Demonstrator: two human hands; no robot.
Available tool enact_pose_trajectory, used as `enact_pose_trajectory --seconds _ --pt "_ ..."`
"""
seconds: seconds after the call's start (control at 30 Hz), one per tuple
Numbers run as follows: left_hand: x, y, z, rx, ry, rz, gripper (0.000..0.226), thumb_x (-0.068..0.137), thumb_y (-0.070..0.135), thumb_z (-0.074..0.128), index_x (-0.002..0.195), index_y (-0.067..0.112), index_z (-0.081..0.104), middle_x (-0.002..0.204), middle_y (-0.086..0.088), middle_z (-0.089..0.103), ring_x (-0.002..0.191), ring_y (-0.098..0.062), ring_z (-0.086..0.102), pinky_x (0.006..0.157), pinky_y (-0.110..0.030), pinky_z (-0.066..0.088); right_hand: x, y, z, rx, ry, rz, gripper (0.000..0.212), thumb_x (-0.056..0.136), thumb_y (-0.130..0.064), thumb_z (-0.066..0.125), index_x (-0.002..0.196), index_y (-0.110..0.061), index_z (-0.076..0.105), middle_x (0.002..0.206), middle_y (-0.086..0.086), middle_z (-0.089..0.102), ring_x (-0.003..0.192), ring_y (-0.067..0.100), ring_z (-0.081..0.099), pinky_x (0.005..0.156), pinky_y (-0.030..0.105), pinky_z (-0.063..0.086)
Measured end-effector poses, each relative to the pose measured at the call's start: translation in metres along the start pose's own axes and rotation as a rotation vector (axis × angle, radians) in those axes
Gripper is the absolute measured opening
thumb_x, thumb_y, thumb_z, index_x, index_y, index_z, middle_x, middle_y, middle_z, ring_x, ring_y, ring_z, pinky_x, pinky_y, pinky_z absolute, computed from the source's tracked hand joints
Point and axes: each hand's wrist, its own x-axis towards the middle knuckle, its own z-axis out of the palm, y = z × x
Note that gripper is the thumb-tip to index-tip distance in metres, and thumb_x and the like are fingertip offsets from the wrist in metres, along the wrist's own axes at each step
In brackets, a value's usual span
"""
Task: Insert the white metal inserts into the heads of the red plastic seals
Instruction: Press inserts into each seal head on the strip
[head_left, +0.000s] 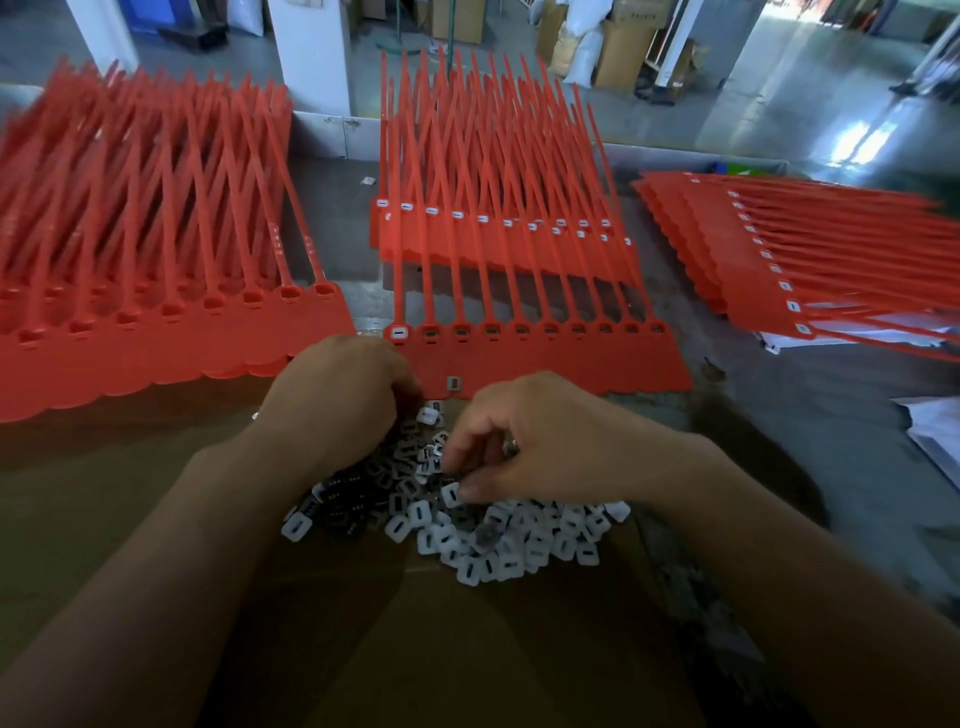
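Head view; places given relative to the pile of white inserts (467, 525).

- Pile: loose heap on a brown cardboard sheet (363, 623), some pieces dark side up.
- Left hand (337, 395): at the pile's far left edge, fingers curled downward. Their tips are hidden, so I cannot tell what they hold.
- Right hand (524, 441): over the pile's middle, fingers curled, thumb tip against one insert. I cannot tell whether it grips.
- Front strip of red seals (545, 358): just beyond the pile. Its leftmost head carries a fitted insert (399, 332); the other heads are unfilled. A loose insert (453, 383) lies on its flags.
- Rear stack (493, 234): farther beyond, heads filled white.
- Left stack (156, 322): beyond-left, heads unfilled.
- Right stack (779, 260): beyond-right, heads filled.
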Motion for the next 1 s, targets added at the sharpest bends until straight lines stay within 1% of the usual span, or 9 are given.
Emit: enact_pose_trajectory --seconds 0.1,0.27,0.43,0.53,0.63,0.7,0.77,0.87,1.0 --pt "-0.001 0.001 -0.001 -0.002 -0.007 -0.011 0.044 0.08 -0.003 0.045 0.104 0.023 0.07 0.117 0.001 0.063 0.108 -0.021 0.055 0.092 -0.04 0.045 0.001 -0.003 0.01 -0.152 -0.012 -0.01 0.024 0.081 -0.027 0.069 0.103 -0.02 0.067 0.076 -0.022 0.045 0.069 -0.009 0.046 0.061 0.005 0.038" --pt "-0.002 0.001 -0.001 -0.005 -0.011 -0.006 0.043 0.08 -0.003 0.044 0.1 0.024 0.071 0.115 0.002 0.063 0.106 -0.021 0.056 0.09 -0.04 0.046 0.003 -0.003 0.016 -0.193 0.022 -0.031 0.008 0.084 -0.022 0.066 0.091 -0.018 0.066 0.076 -0.02 0.042 0.07 -0.008 0.042 0.067 0.009 0.036" --pt "-0.002 0.002 -0.001 0.017 -0.008 0.009 0.043 0.08 -0.001 0.045 0.101 0.026 0.071 0.115 0.003 0.063 0.105 -0.019 0.056 0.088 -0.04 0.046 0.001 -0.002 0.009 -0.014 0.127 -0.05 0.008 0.087 -0.02 0.063 0.086 -0.012 0.066 0.066 -0.02 0.052 0.059 -0.011 0.052 0.059 0.005 0.041" --pt "-0.002 0.002 -0.001 0.034 -0.005 0.014 0.042 0.08 0.0 0.045 0.101 0.026 0.071 0.114 0.003 0.063 0.103 -0.02 0.057 0.086 -0.04 0.047 0.005 0.0 -0.004 0.139 0.253 0.008 0.008 0.085 -0.015 0.063 0.077 -0.016 0.063 0.059 -0.012 0.06 0.053 -0.002 0.059 0.052 0.009 0.047" --pt "-0.002 0.002 -0.001 0.027 0.0 0.025 0.04 0.08 0.001 0.046 0.1 0.024 0.071 0.112 0.001 0.064 0.101 -0.021 0.058 0.084 -0.039 0.048 0.017 0.007 -0.017 0.199 0.335 0.097 0.014 0.078 -0.008 0.067 0.071 -0.019 0.063 0.054 -0.014 0.061 0.049 -0.004 0.055 0.051 0.01 0.046" --pt "-0.003 0.002 -0.001 0.017 0.003 0.027 0.036 0.08 0.002 0.049 0.097 0.023 0.072 0.109 0.0 0.066 0.098 -0.022 0.06 0.083 -0.039 0.048 0.03 0.015 -0.022 0.193 0.385 0.158 0.016 0.076 -0.005 0.067 0.075 -0.019 0.063 0.061 -0.012 0.061 0.053 0.0 0.055 0.055 0.016 0.047" --pt "-0.003 0.003 -0.001 0.021 0.0 0.027 0.034 0.08 0.003 0.05 0.095 0.023 0.073 0.107 -0.001 0.067 0.096 -0.023 0.061 0.082 -0.039 0.049 0.045 0.023 -0.025 0.179 0.428 0.191 0.016 0.078 -0.006 0.068 0.086 -0.02 0.064 0.073 -0.009 0.062 0.06 0.002 0.055 0.065 0.021 0.049" --pt "-0.003 0.003 -0.001 0.043 -0.01 0.03 0.035 0.079 0.003 0.05 0.096 0.023 0.073 0.107 -0.001 0.066 0.096 -0.023 0.06 0.082 -0.038 0.048 0.067 0.03 -0.026 0.138 0.478 0.202 0.013 0.083 -0.008 0.066 0.094 -0.012 0.071 0.083 -0.005 0.066 0.071 0.003 0.057 0.078 0.024 0.05" --pt "-0.003 0.003 -0.001 0.041 -0.021 0.027 0.039 0.078 0.003 0.049 0.1 0.025 0.071 0.11 -0.001 0.065 0.099 -0.024 0.06 0.083 -0.039 0.048 0.087 0.033 -0.022 0.096 0.497 0.202 0.013 0.083 -0.01 0.065 0.093 -0.014 0.072 0.096 0.0 0.07 0.085 0.008 0.059 0.08 0.022 0.046"
